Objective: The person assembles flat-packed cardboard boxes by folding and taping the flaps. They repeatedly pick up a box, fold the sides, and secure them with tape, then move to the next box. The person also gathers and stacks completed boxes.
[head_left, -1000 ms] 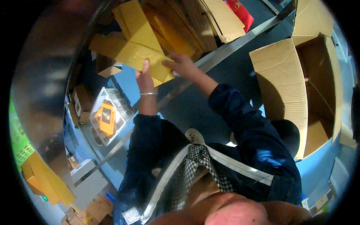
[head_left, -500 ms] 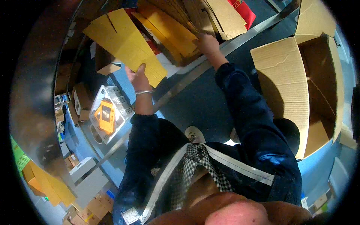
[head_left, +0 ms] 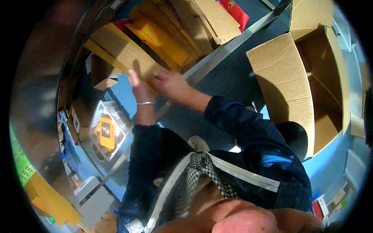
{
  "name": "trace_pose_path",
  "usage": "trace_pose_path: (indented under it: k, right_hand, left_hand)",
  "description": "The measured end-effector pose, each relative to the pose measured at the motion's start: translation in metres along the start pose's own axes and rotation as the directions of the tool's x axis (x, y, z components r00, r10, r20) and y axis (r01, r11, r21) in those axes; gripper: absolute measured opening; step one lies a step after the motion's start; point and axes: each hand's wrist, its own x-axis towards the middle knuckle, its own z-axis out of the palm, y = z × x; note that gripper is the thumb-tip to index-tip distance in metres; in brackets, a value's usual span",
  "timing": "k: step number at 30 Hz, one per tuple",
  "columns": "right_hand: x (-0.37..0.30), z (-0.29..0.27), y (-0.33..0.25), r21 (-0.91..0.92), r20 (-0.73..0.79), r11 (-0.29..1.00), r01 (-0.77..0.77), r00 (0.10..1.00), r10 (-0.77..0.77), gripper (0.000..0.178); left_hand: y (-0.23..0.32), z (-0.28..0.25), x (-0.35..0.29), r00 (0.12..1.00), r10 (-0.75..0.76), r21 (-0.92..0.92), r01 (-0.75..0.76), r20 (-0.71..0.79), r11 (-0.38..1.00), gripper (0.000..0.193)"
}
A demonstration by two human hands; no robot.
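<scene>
My left hand grips the near end of a yellow cardboard sheet, thumb over its top side. A brown cardboard piece now lies along that sheet, covering most of it. My right hand is beside the left, its curled fingers closed on the near end of the brown piece. Its fingertips are partly hidden and slightly blurred. Just beyond both hands stand several more yellow cardboard sheets, packed upright with brown flat cardboard at their right.
A large brown carton stands open at the right. A white plastic basket with an orange card item sits at the left. A metal rail runs diagonally past my hands. Smaller boxes lie at the lower left.
My right hand has come left from the upright stack to beside my left hand, bringing the brown cardboard piece onto the yellow sheet. My left hand still holds the sheet.
</scene>
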Motion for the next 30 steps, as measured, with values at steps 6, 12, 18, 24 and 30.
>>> trace_pose_path:
  k: [6, 12, 18, 24, 30]
  right_hand:
    - [0.022, -0.022, 0.059, 0.126, -0.161, 0.980, 0.154, 0.978, -0.133, 0.052]
    - [0.023, -0.094, 0.202, -0.367, -0.441, 0.583, -0.724, 0.688, 0.576, 0.092]
    - [0.006, -0.139, 0.272, -0.110, -0.045, 0.774, -0.623, 0.781, 0.622, 0.079]
    - [-0.008, -0.187, 0.275, 0.374, 0.106, 0.714, -0.591, 0.793, 0.601, 0.045]
    - [-0.001, -0.198, 0.281, 0.201, 0.137, 0.774, -0.600, 0.800, 0.585, 0.042]
  left_hand:
    - [0.011, -0.005, -0.009, 0.978, 0.128, 0.328, -0.068, -0.164, 0.942, 0.048]
    - [0.016, 0.013, -0.023, 0.977, 0.158, 0.413, -0.086, -0.142, 0.907, 0.047]
    - [0.018, 0.007, -0.026, 0.980, 0.113, 0.389, -0.042, -0.163, 0.920, 0.045]
    - [0.019, 0.005, -0.031, 0.973, 0.137, 0.382, -0.057, -0.184, 0.922, 0.042]
    - [0.022, 0.009, -0.032, 0.977, 0.114, 0.373, -0.041, -0.178, 0.927, 0.044]
